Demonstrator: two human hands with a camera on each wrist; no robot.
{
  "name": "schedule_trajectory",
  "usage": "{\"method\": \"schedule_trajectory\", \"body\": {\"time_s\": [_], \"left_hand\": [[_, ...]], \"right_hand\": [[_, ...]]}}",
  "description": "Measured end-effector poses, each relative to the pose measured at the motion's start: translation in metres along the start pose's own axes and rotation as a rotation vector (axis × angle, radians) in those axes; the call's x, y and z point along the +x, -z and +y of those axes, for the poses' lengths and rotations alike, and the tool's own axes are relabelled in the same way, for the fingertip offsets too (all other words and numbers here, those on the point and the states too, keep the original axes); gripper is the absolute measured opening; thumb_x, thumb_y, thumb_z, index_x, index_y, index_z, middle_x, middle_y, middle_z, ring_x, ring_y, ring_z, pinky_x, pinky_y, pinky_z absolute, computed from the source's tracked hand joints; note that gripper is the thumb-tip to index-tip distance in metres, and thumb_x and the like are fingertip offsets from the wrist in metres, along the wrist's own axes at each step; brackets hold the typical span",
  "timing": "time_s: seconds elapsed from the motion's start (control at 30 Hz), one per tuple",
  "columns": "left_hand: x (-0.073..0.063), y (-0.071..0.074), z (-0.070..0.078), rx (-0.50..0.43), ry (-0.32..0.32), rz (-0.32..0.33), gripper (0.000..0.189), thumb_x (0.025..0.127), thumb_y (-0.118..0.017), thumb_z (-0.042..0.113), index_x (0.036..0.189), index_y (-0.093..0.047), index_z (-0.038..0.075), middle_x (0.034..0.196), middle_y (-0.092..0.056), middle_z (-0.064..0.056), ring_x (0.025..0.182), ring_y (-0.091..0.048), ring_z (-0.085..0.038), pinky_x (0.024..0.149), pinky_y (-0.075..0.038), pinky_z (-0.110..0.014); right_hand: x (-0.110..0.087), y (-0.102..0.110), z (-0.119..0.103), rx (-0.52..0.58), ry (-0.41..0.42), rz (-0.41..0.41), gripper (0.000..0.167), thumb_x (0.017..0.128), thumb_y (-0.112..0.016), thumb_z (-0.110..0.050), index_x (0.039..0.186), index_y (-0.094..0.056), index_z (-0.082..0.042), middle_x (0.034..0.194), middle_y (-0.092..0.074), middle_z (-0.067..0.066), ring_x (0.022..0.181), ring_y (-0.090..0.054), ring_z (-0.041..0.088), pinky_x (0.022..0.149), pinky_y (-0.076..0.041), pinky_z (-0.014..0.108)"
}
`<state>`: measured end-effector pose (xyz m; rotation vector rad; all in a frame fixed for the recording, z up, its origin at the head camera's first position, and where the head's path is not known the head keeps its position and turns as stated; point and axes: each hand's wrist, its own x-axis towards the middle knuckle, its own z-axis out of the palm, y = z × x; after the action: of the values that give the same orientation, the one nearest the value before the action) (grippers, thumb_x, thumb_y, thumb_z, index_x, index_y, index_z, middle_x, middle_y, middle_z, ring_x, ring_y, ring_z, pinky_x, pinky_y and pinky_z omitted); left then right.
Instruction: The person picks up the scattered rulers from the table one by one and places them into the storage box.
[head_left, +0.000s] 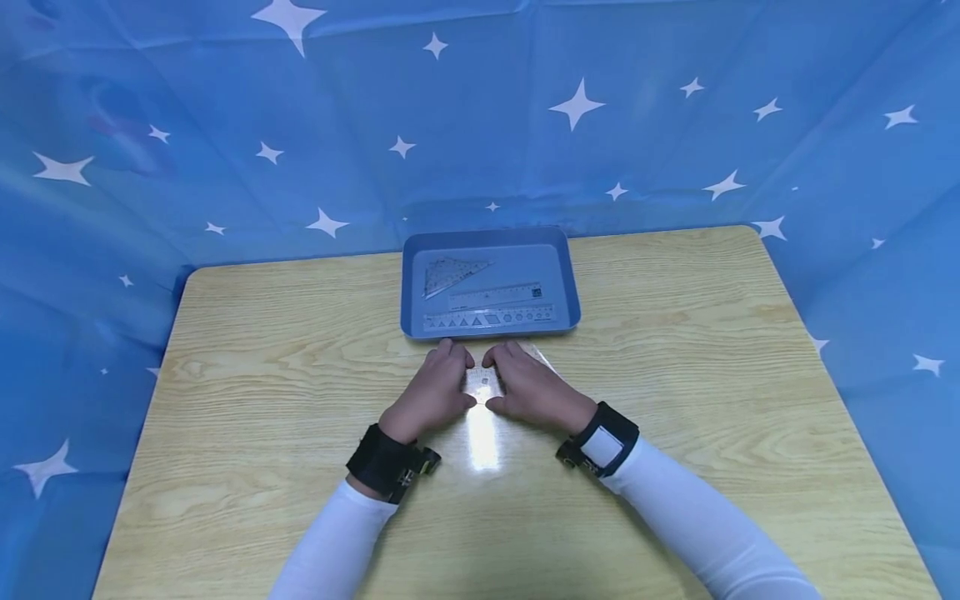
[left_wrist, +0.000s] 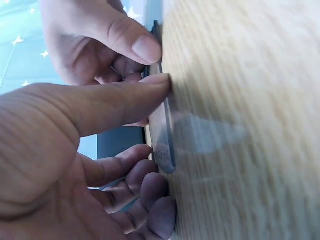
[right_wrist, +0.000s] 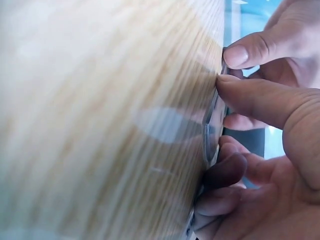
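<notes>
A clear plastic drawing piece with printed scale marks (head_left: pixel 483 382) lies on the table just in front of the blue tray, largely covered by both hands, so its full outline is hidden. My left hand (head_left: pixel 437 387) grips its left part, thumb at the near edge and fingers curled toward the far side. From the right, my right hand (head_left: pixel 531 390) holds it the same way, with a clear straight edge showing past its knuckles. In the left wrist view the two thumbs meet side by side on the thin plastic edge (left_wrist: pixel 167 132). The right wrist view shows the plastic's bevelled edge (right_wrist: pixel 207 137) close along the wood.
Behind the hands stands a shallow blue tray (head_left: pixel 491 333). Inside lie a clear set square (head_left: pixel 450 273), a clear ruler (head_left: pixel 495 296) and a template ruler with cut-out shapes (head_left: pixel 487 317). The wood-grain table (head_left: pixel 285 358) meets a blue star-patterned cloth (head_left: pixel 487 108) behind.
</notes>
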<state>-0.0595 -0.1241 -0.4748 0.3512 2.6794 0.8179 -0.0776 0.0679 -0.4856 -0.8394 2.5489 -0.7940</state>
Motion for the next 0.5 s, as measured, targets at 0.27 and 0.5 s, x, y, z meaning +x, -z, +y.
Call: {"method": "schedule_trajectory", "body": {"time_s": [0.27, 0.5], "left_hand": [[-0.0022, -0.0006, -0.0017, -0.036, -0.009, 0.023, 0.048, 0.077, -0.086, 0.002, 0.117, -0.061, -0.002, 0.109, -0.051, -0.012, 0.104, -0.049, -0.032, 0.095, -0.046, -0.042], [-0.0058, -0.0041, -0.0013, -0.042, 0.009, 0.058, 0.059, 0.078, -0.089, 0.009, 0.126, -0.056, -0.003, 0.113, -0.049, -0.013, 0.107, -0.051, -0.032, 0.096, -0.048, -0.043]], "right_hand": [[0.0013, 0.0009, 0.0006, 0.025, -0.026, -0.007, 0.052, 0.084, -0.081, -0.016, 0.128, -0.055, -0.005, 0.111, -0.052, 0.007, 0.097, -0.051, 0.020, 0.085, -0.049, 0.037], [0.0018, 0.0031, 0.0025, 0.035, -0.037, -0.037, 0.056, 0.089, -0.080, -0.017, 0.136, -0.052, -0.006, 0.118, -0.051, 0.008, 0.104, -0.051, 0.021, 0.092, -0.050, 0.039]]}}
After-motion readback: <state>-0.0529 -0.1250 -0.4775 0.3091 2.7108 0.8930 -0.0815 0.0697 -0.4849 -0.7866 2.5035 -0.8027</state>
